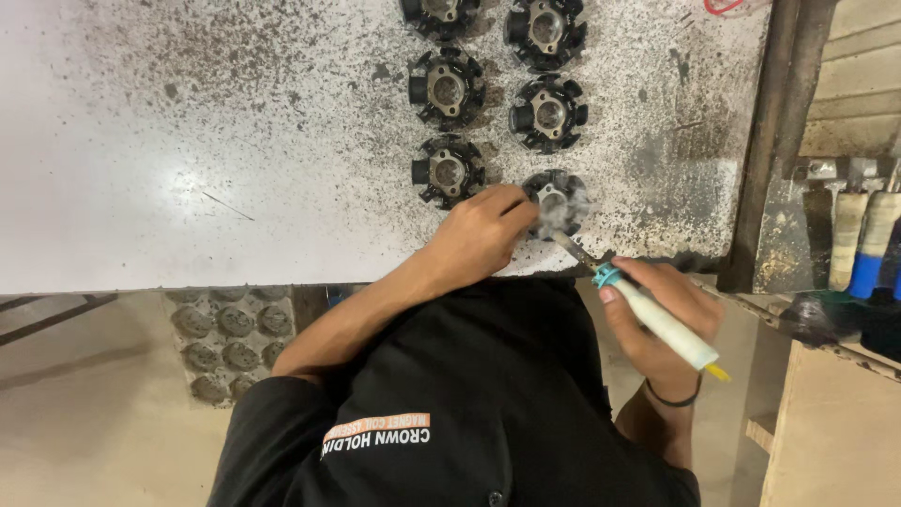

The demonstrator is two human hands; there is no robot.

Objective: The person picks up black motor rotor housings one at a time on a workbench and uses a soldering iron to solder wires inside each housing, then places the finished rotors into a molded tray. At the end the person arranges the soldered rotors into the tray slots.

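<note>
The view looked straight down, so the person's black shirt (pixel 469 404) filled the lower middle and hid the bench edge beneath it; an orange and white patch on the shirt sat low, its lettering upside down to the camera. At lower left a grey moulded tray (pixel 230 340) with round pockets lay under the bench (pixel 188 169), partly covered by the left arm.

The bench top was pale and speckled with dark grime. On it stood dark round stators in two columns: the left column (pixel 448 90) and the right column (pixel 549 115), with the topmost pair cut off by the upper edge. The nearest stator (pixel 556 199) was blurred by a wisp of smoke, so its detail was hard to make out.

The left hand (pixel 479 235) rested on the bench, fingers curled together, with the fingertips touching the near-left side of that stator; whether it pinched anything between them could not be told.

The right hand (pixel 662 319) was closed around a soldering iron (pixel 648 314) with a white handle and a teal collar, its metal tip reaching up-left to the smoking stator. A dark band circled that wrist.

At far right, past the bench's dark edge, white and blue tool handles (pixel 868 239) stood side by side, partly cut off by the frame, beside a plywood box (pixel 835 422).
</note>
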